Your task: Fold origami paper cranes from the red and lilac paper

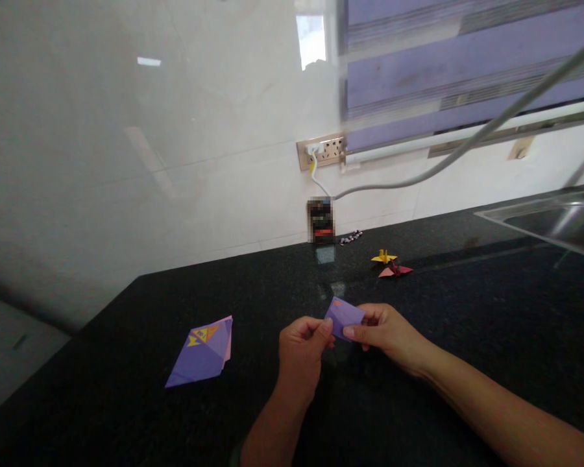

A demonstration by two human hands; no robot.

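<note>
A small piece of folded purple origami paper (344, 316), with a bit of orange near its top corner, is held up above the dark counter. My left hand (305, 347) pinches its left edge between thumb and fingers. On the opposite edge, my right hand (382, 329) grips it, thumb on the near face and fingers behind. To the left lies a larger folded purple paper (202, 357) with yellow and orange print and a pinkish layer at its right side. A yellow paper crane (384, 257) and a red and pink paper crane (396, 269) stand farther back, right of centre.
The black speckled counter (141, 311) meets a pale tiled wall (214, 130). A small dark upright object (321, 220), blurred out, leans there beside a beaded strand (351, 238). A grey cable (418, 181) crosses above from the socket (331, 150). A metal sink (520, 228) is at right.
</note>
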